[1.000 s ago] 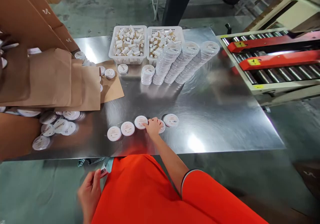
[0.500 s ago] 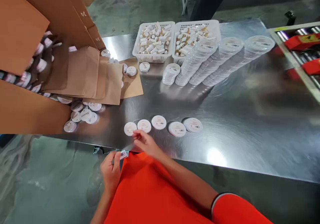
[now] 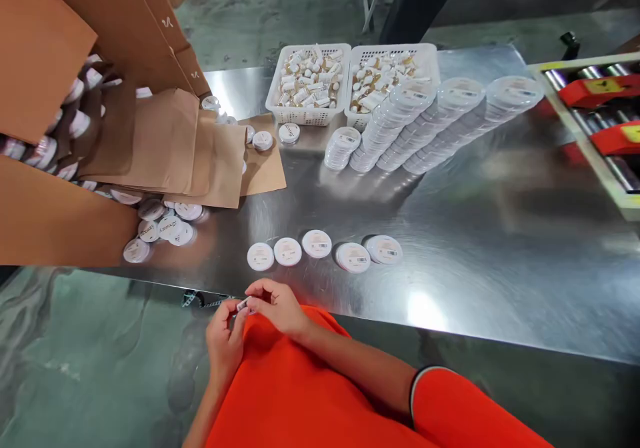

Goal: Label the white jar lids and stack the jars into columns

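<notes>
Between the thumb and fingers of my left hand (image 3: 225, 341) is a small stack of white barcode labels (image 3: 243, 305), just off the table's front edge. My right hand (image 3: 280, 309) has thumb and fingertips closed at the labels' right end; the fingers partly cover them. Beyond my hands, several round flat white tins or lidded containers stand in a row, each with a printed label and barcode on top. The leftmost container (image 3: 261, 257) is closest to my right hand, and the right pair (image 3: 353, 258) seems to be stacked more than one high.
Tall leaning stacks of clear-sided round containers (image 3: 425, 128) stand at the back, beside two white baskets (image 3: 307, 116) of small bottles. At left, a cardboard box (image 3: 55, 215) spills round containers and brown paper sheets (image 3: 220, 161). A roller conveyor (image 3: 590, 111) borders the right.
My right hand has come back from the leftmost container towards me and now meets my left hand at the labels. The row of containers stays in place.
</notes>
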`<state>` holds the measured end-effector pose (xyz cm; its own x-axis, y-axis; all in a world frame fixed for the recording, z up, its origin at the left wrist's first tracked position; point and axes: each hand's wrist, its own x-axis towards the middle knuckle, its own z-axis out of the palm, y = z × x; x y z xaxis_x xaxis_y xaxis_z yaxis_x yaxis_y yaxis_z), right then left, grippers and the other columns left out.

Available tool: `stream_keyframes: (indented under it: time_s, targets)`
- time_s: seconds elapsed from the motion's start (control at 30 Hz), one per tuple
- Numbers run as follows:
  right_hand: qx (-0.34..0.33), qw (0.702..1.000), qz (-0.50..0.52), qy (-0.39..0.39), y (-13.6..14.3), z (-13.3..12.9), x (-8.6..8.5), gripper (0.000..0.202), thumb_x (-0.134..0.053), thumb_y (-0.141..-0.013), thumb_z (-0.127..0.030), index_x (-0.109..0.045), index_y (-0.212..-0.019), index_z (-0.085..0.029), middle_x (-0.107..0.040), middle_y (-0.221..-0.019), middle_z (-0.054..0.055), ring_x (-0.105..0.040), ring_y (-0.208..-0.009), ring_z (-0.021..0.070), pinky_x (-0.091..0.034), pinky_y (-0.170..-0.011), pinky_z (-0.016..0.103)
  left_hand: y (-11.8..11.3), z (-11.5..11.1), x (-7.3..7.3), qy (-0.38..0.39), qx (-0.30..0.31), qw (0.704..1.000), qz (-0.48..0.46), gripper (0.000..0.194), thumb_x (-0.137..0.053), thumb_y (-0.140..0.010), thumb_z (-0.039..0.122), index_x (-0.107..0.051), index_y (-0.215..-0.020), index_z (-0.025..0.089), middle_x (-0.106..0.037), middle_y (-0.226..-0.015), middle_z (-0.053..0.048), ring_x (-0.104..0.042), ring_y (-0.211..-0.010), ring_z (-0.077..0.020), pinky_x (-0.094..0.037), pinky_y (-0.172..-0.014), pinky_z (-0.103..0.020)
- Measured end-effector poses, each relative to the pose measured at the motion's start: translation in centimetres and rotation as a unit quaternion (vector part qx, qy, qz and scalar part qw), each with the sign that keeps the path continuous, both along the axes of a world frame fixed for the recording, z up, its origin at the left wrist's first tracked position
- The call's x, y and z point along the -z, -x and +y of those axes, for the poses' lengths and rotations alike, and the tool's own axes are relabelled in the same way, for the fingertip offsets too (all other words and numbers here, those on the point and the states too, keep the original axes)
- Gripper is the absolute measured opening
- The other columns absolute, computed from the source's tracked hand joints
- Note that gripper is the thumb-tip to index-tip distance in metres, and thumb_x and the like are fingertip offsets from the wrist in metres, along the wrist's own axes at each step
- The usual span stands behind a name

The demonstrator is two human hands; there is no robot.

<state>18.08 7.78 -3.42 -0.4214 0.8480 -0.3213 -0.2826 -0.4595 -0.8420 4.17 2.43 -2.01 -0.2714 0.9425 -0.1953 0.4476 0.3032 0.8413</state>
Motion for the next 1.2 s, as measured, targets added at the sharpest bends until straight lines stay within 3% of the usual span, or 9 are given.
stream_keyframes:
  time_s: [0.17,0.33,0.4,0.5,0.6,0.7,0.77,1.0,1.2]
  targets:
    - [-0.004,1.0,-0.023,-0.004,-0.1,0.1,0.3,0.024,-0.07,-0.072,-0.039,-0.059,-0.074,-0.019,-0.058,-0.07,-0.002,-0.053,-0.064,0.0113,-0.045,-0.064,0.026,-0.1,0.4,-0.5,-0.016,0.018,0.997,0.076,0.032,-0.052,-0.084,0.047,-0.064,-0.074,0.02,-0.068,-0.067,0.0,-0.06,-0.06,-0.0141,-0.045,-0.058,-0.023]
    - [0.034,0.984,-0.139,-0.109,-0.1,0.1,-0.3,0.013,-0.065,-0.075,-0.027,-0.061,-0.067,-0.019,-0.057,-0.07,-0.002,-0.049,-0.064,0.0104,-0.04,-0.06,0.023,0.0,0.7,-0.5,-0.005,0.027,0.992,0.126,0.039,-0.051,-0.083,0.05,-0.061,-0.06,0.02,-0.062,-0.054,0.002,-0.051,-0.05,-0.0111,-0.038,-0.051,-0.021]
    - [0.048,0.979,-0.153,-0.129,-0.2,0.5,0.3,0.013,-0.065,-0.076,-0.027,-0.062,-0.066,-0.019,-0.057,-0.071,-0.001,-0.05,-0.066,0.0111,-0.04,-0.061,0.023,0.2,0.6,-0.4,0.013,0.019,0.991,0.131,0.043,-0.051,-0.082,0.052,-0.059,-0.055,0.02,-0.061,-0.051,0.002,-0.049,-0.048,-0.0106,-0.036,-0.05,-0.021]
    - [0.103,0.96,-0.218,-0.144,-1.7,2.3,2.7,0.014,-0.062,-0.079,-0.03,-0.064,-0.07,-0.02,-0.06,-0.078,0.001,-0.054,-0.074,0.0139,-0.042,-0.069,0.026,0.5,0.4,-0.2,0.03,0.006,0.99,0.14,0.045,-0.051,-0.08,0.054,-0.062,-0.055,0.019,-0.059,-0.05,0.002,-0.049,-0.048,-0.0107,-0.036,-0.05,-0.021]
    - [0.15,0.888,-0.417,-0.125,-4.7,4.9,6.6,0.014,-0.06,-0.082,-0.029,-0.068,-0.074,-0.02,-0.062,-0.093,0.005,-0.054,-0.091,0.0189,-0.04,-0.084,0.033,0.9,0.0,-0.2,0.047,-0.002,0.989,0.141,0.044,-0.049,-0.08,0.055,-0.067,-0.06,0.02,-0.062,-0.052,0.002,-0.051,-0.049,-0.0116,-0.037,-0.05,-0.021]
    - [0.073,0.812,-0.574,-0.072,-7.3,6.9,10.1,0.014,-0.06,-0.084,-0.029,-0.071,-0.082,-0.022,-0.059,-0.107,0.007,-0.048,-0.105,0.0238,-0.034,-0.089,0.038,1.3,-0.4,0.0,0.063,-0.007,0.99,0.129,0.044,-0.05,-0.079,0.056,-0.068,-0.062,0.02,-0.065,-0.055,0.001,-0.054,-0.051,-0.0131,-0.039,-0.051,-0.022]
    - [0.024,0.789,-0.612,-0.053,-8.1,7.4,11.4,0.014,-0.06,-0.086,-0.03,-0.072,-0.087,-0.024,-0.057,-0.113,0.006,-0.045,-0.11,0.0247,-0.032,-0.088,0.038,1.5,-0.6,0.3,0.072,-0.013,0.991,0.115,0.044,-0.05,-0.078,0.057,-0.069,-0.063,0.02,-0.069,-0.059,0.0,-0.059,-0.056,-0.0148,-0.042,-0.054,-0.022]
    - [-0.023,0.75,-0.659,-0.052,-7.4,7.3,12.0,0.019,-0.058,-0.089,-0.039,-0.073,-0.09,-0.028,-0.056,-0.115,0.005,-0.042,-0.109,0.0242,-0.029,-0.087,0.037,1.5,-1.0,0.9,0.078,-0.029,0.993,0.084,0.042,-0.053,-0.077,0.057,-0.069,-0.065,0.021,-0.076,-0.069,-0.001,-0.067,-0.064,-0.0172,-0.046,-0.057,-0.022]
    - [-0.014,0.747,-0.663,-0.058,-7.1,7.2,11.9,0.02,-0.058,-0.088,-0.037,-0.075,-0.086,-0.025,-0.057,-0.111,0.007,-0.043,-0.107,0.0254,-0.029,-0.087,0.038,1.2,-0.8,0.2,0.076,-0.022,0.991,0.109,0.04,-0.052,-0.078,0.054,-0.07,-0.064,0.021,-0.074,-0.065,0.0,-0.065,-0.059,-0.0169,-0.046,-0.054,-0.023]
